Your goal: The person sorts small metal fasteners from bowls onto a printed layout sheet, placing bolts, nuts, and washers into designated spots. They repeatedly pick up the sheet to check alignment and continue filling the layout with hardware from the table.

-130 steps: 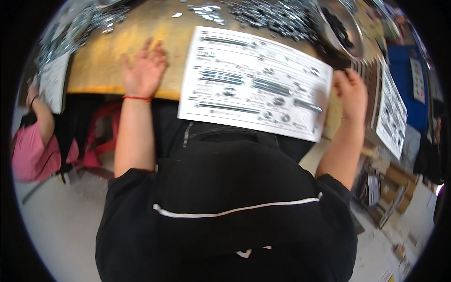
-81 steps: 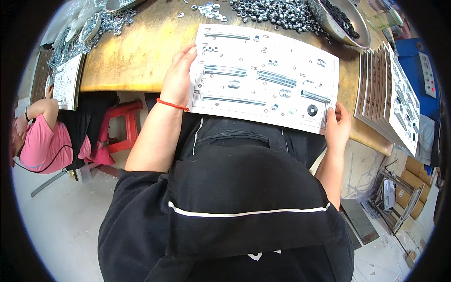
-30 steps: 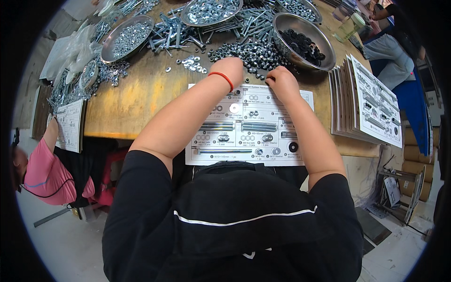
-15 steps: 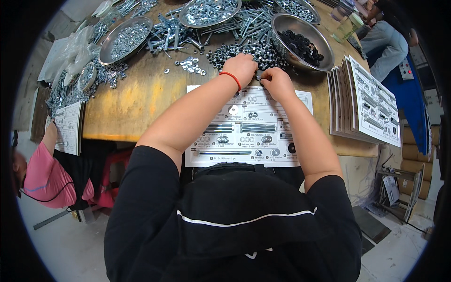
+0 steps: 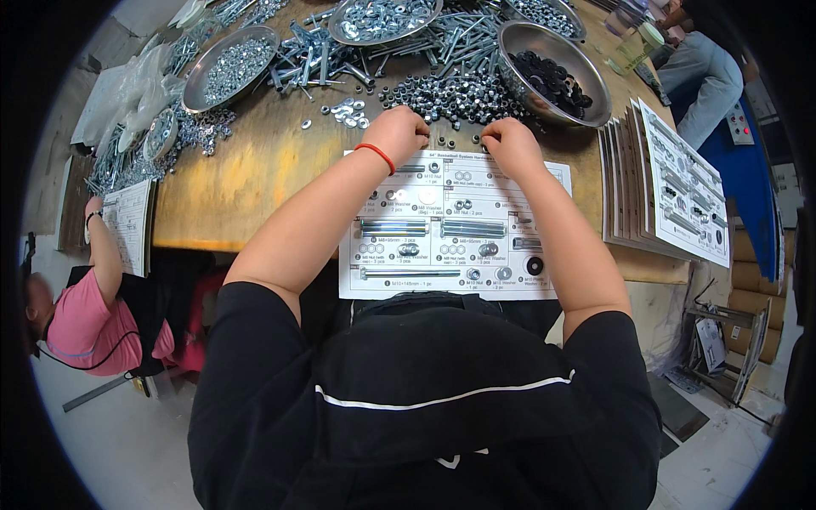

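A printed hardware sheet [image 5: 436, 261] lies in front of me, with bolts, nuts and washers set on its pictured fields. Above its top left edge is my left hand [image 5: 397, 132], a red band on the wrist and the fingers curled together. My right hand [image 5: 513, 146] is by the top right edge, thumb and fingers drawn into a pinch. What either hand holds, if anything, is hidden or too small to name. A few loose nuts [image 5: 441, 141] lie between the hands, just beyond the sheet. Farther back spreads a heap of nuts [image 5: 455, 98].
A steel bowl of black washers [image 5: 598, 100] stands back right, with stacked sheets [image 5: 680, 191] below it. Back left are a bowl of small metal parts [image 5: 197, 87] and loose bolts [image 5: 319, 55]. Washers [image 5: 347, 113] lie nearby. A person in pink [image 5: 93, 327] works at the left.
My left hand has drawn back leftward from the nut heap, and my right hand has shifted slightly right. Loose nuts now show between them. The person at the left has moved an arm.
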`<action>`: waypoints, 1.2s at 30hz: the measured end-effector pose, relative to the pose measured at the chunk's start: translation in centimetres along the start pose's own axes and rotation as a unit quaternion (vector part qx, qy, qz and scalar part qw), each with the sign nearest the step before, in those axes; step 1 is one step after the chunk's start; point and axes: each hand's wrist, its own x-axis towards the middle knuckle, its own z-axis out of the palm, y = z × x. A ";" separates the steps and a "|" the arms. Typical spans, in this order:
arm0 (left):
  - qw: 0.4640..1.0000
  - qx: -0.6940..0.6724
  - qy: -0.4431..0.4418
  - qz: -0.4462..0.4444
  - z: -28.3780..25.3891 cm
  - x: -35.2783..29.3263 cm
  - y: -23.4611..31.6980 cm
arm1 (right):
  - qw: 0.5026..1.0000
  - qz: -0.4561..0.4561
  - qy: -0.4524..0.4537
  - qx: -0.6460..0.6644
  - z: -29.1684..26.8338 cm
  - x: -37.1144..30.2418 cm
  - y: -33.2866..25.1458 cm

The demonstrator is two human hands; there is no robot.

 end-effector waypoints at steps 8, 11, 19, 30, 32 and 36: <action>0.999 -0.030 -0.004 0.043 1.4 0.3 0.8 | 0.999 -0.042 -0.016 0.020 1.0 -0.4 -0.3; 0.993 -0.071 0.022 0.091 2.5 0.7 1.5 | 0.997 -0.051 0.002 0.060 1.3 -0.5 -0.7; 0.994 0.008 0.010 0.112 3.3 2.1 2.0 | 0.997 -0.074 0.021 0.008 2.0 0.6 -0.5; 0.984 -0.033 0.125 0.121 -2.1 -6.8 2.2 | 0.986 -0.133 -0.019 0.099 -0.8 -7.3 -5.1; 0.986 -0.014 0.100 0.131 -2.7 -11.2 1.3 | 0.980 -0.180 -0.053 0.066 -0.9 -11.5 -6.1; 0.988 -0.037 0.053 0.143 -1.4 -18.0 0.5 | 0.967 -0.237 -0.088 0.020 0.6 -15.7 -5.8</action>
